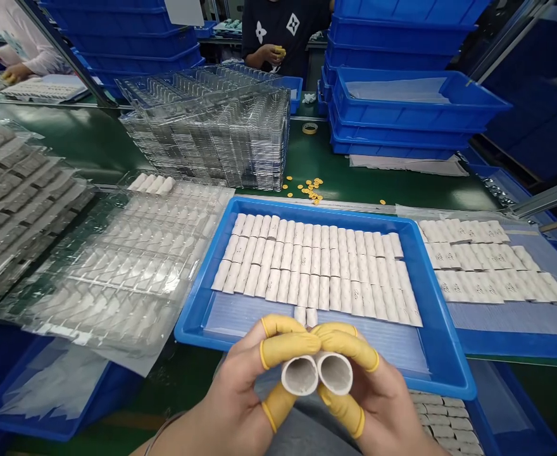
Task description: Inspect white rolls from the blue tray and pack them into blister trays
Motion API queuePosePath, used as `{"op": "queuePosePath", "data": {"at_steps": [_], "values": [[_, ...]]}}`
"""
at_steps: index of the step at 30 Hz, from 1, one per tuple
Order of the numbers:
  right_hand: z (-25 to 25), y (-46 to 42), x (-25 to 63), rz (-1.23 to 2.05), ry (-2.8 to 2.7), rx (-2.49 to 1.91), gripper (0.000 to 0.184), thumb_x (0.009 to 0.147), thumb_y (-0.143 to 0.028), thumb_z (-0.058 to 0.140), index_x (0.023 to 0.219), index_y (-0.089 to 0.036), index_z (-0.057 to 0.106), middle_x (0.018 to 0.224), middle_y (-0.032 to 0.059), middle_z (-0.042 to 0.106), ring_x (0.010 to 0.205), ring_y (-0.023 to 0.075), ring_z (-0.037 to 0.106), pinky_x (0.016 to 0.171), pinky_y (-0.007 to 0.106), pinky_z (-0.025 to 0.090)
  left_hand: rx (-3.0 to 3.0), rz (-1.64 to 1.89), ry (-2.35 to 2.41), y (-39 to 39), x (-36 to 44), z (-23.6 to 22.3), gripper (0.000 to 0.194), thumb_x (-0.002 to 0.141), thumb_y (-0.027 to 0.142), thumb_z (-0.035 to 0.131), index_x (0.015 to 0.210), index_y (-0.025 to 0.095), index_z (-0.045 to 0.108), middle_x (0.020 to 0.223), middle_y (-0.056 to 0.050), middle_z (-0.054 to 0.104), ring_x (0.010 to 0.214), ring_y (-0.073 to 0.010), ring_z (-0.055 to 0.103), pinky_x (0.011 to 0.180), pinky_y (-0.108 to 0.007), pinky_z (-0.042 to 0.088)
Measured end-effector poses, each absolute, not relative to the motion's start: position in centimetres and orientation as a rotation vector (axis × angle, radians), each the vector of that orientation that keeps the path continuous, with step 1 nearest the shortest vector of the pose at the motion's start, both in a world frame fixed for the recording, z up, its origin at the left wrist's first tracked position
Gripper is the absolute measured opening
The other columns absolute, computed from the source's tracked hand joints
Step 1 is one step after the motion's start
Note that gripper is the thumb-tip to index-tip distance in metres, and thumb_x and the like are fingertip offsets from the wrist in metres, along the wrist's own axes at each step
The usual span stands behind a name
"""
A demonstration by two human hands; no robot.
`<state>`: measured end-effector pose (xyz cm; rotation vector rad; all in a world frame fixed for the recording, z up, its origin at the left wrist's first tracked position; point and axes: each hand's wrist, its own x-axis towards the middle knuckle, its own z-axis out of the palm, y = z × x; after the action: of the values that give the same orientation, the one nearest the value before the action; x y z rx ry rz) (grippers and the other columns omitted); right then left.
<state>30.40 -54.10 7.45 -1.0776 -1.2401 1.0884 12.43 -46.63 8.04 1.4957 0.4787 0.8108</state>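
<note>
Two short white tubes, side by side with their round hollow ends facing me, are held above the near edge of a blue tray [326,207]. My left hand [254,373], in yellow finger cots, pinches the left tube [300,376] between fingers and thumb. In the same way my right hand [359,380] grips the right tube [335,373], the two touching. Behind my fingertips, several rows of white wavy-sided tubes [314,259] lie in the tray, some with small dark markings. Two tube ends [306,315] show just beyond my fingers.
Left of the tray lies a clear plastic blister tray [112,266], with a tall stack of such trays [212,126] behind. Blue bins [411,107] rise at the back right. Yellow finger cots [312,187] are scattered near a tape roll [309,128]. Co-workers [285,31] stand across the bench.
</note>
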Motion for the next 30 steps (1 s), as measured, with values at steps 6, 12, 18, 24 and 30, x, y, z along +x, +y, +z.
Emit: {"op": "queuePosePath", "data": {"at_steps": [6,12,18,24,30], "values": [[7.2,-53.9,30.4,1.039,-1.277,-1.079,0.029,0.100,-0.027,0.061,0.128,-0.035,0.060,0.111,0.0038,0.062,0.104,0.0198,0.062,0.095,0.029,0.056,1.554,0.769,0.469,-46.4,12.7,8.5,0.051,0.087,0.000,0.063,0.126,0.033,0.064,0.112,-0.005,0.059,0.104,-0.0173,0.062,0.095,-0.031,0.052],[7.2,-54.3,30.6,1.047,-1.274,-1.099,0.031,0.100,-0.027,0.061,0.130,-0.036,0.059,0.115,0.0042,0.058,0.107,0.0197,0.060,0.098,0.029,0.054,1.579,0.779,0.473,-46.5,12.8,8.8,0.047,0.088,0.004,0.066,0.126,0.032,0.064,0.109,-0.005,0.059,0.101,-0.0170,0.062,0.090,-0.029,0.053],[6.9,-54.1,30.6,1.001,-1.301,-1.116,0.035,0.098,-0.022,0.062,0.130,-0.037,0.059,0.107,0.0037,0.056,0.102,0.0214,0.060,0.097,0.038,0.054,1.622,0.826,0.516,-46.6,12.6,8.3,0.045,0.089,0.008,0.066,0.127,0.032,0.064,0.106,-0.005,0.054,0.102,-0.0186,0.059,0.091,-0.032,0.053],[7.7,-54.9,31.9,0.831,-1.121,-1.233,0.028,0.089,-0.022,0.076,0.112,-0.037,0.070,0.101,0.0024,0.065,0.105,0.0246,0.058,0.095,0.036,0.053,1.385,1.052,0.800,-45.6,11.6,7.4,0.041,0.080,0.006,0.076,0.110,0.033,0.072,0.105,-0.002,0.066,0.104,-0.0198,0.062,0.092,-0.032,0.051],[7.4,-54.8,32.0,1.008,-0.701,-1.147,0.025,0.081,-0.025,0.084,0.098,-0.032,0.067,0.097,-0.0003,0.061,0.090,0.0166,0.061,0.081,0.022,0.057,0.675,0.892,0.765,-44.9,12.1,6.9,0.026,0.072,0.013,0.084,0.089,0.020,0.066,0.091,0.000,0.070,0.083,-0.0140,0.066,0.075,-0.024,0.051]]}}
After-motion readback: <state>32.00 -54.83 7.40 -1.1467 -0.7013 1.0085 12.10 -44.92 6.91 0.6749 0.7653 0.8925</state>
